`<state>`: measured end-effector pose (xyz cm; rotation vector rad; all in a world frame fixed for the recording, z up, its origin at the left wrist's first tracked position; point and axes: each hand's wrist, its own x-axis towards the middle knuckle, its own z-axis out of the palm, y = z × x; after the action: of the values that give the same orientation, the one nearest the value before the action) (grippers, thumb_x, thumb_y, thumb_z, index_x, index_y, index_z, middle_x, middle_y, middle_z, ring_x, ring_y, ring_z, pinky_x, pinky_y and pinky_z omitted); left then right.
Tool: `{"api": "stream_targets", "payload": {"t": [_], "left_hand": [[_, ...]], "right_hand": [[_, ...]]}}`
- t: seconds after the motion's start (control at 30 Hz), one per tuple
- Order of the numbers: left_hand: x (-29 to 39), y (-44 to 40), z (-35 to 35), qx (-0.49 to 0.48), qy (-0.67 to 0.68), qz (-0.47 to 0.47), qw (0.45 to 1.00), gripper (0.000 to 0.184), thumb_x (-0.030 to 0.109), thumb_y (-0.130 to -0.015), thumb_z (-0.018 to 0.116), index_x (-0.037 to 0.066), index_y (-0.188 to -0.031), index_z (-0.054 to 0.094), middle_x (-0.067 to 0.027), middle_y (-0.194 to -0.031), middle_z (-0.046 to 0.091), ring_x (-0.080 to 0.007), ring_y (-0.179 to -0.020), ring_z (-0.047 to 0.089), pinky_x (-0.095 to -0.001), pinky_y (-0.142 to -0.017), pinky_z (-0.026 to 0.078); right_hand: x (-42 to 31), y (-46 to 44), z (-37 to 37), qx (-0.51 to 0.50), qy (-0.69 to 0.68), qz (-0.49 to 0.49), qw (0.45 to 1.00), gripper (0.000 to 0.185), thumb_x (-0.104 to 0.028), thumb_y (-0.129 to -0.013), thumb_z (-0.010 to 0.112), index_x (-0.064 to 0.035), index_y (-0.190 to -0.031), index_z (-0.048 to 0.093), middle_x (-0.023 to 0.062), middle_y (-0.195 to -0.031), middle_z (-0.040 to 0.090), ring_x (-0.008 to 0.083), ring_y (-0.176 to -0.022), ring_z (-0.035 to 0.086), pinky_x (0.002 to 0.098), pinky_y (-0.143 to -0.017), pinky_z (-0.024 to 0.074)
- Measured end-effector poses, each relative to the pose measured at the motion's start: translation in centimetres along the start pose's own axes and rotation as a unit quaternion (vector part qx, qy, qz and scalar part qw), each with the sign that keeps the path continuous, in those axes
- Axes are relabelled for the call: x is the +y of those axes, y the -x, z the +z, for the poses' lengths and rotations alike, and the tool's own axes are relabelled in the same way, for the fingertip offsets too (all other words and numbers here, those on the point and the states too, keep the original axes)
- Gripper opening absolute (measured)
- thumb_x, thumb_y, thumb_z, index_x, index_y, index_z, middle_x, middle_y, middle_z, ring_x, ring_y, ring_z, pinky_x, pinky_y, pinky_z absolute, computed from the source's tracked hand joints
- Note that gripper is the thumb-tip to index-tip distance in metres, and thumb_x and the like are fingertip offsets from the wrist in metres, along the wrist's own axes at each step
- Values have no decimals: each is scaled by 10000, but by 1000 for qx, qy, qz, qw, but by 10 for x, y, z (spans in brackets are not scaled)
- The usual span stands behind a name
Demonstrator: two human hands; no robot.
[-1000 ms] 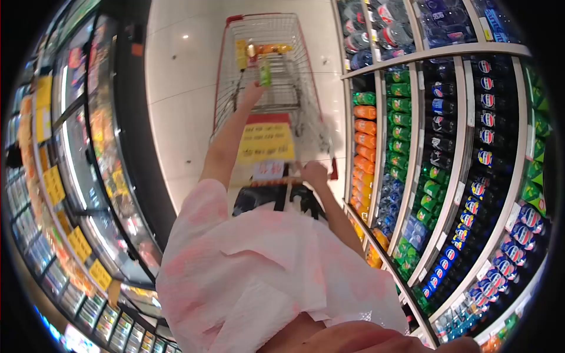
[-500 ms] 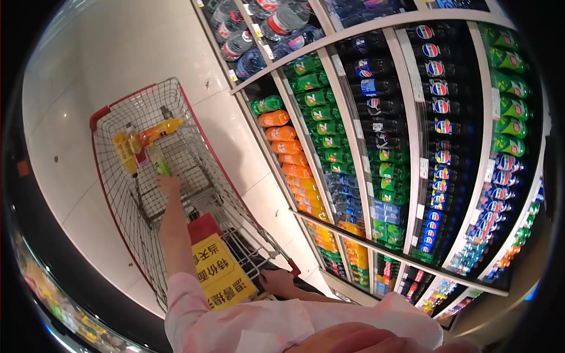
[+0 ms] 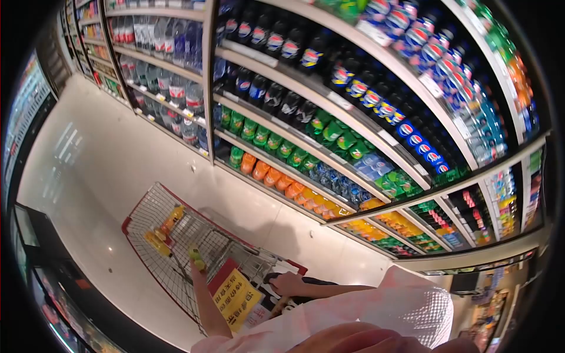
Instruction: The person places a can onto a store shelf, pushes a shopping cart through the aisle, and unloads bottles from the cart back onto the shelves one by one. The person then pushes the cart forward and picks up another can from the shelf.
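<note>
A shopping cart [image 3: 154,189] with a wire basket and red rim stands in front of me. Reaching down into it, my left hand [image 3: 197,272] is closed around a small bottle with a green label [image 3: 196,256]. Farther forward in the basket lie an orange-yellow bottle [image 3: 170,222] and yellow packaged goods [image 3: 158,242], whose kind I cannot make out. My right hand [image 3: 287,284] has its fingers curled over the dark handle at the cart's near end, close to a red corner piece. A yellow sign with black characters [image 3: 238,299] hangs between my arms.
Shelves of soft-drink bottles [image 3: 276,141] run along the right, with orange bottles [image 3: 272,176] on the lowest tier. Pale floor tiles [image 3: 88,176] extend ahead and left. A dark display case [image 3: 56,265] borders the left side.
My view has turned and lifted, showing more of the aisle and shelves. The cart now appears lower in view. My left hand still holds the green-labelled bottle; my right hand stays at the handle.
</note>
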<state>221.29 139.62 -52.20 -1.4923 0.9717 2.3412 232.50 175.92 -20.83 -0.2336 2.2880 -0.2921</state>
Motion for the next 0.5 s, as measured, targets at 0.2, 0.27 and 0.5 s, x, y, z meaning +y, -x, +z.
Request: {"api": "stream_targets", "payload": {"t": [0.2,0.27,0.5], "left_hand": [[-17,218,-2,-38,-22,103,994,466,444,-1016,630,58,-1275,589,-71,-1043,662,-188,-916,658,-360,-728,560],[-32,294,4,-100,-34,136,985,454,409,-1024,627,32,-1272,588,-92,-1072,665,-200,-945,659,-384,-770,562],[-127,464,40,-328,-7,96,940,407,265,-1009,613,-17,-1299,565,-134,-1225,661,-255,-1138,655,-419,-1022,538]], "right_hand": [[75,11,58,148,-237,-185,942,220,-320,-949,661,-122,-1024,724,133,-893,723,280,-791,714,423,-729,563],[85,34,35,160,-372,-196,893,217,-280,-963,665,-76,-1020,715,104,-872,709,222,-791,700,372,-733,560],[87,107,-21,36,-686,-250,682,341,-281,-1039,591,-32,-1271,599,112,-1026,685,225,-990,688,365,-835,569]]}}
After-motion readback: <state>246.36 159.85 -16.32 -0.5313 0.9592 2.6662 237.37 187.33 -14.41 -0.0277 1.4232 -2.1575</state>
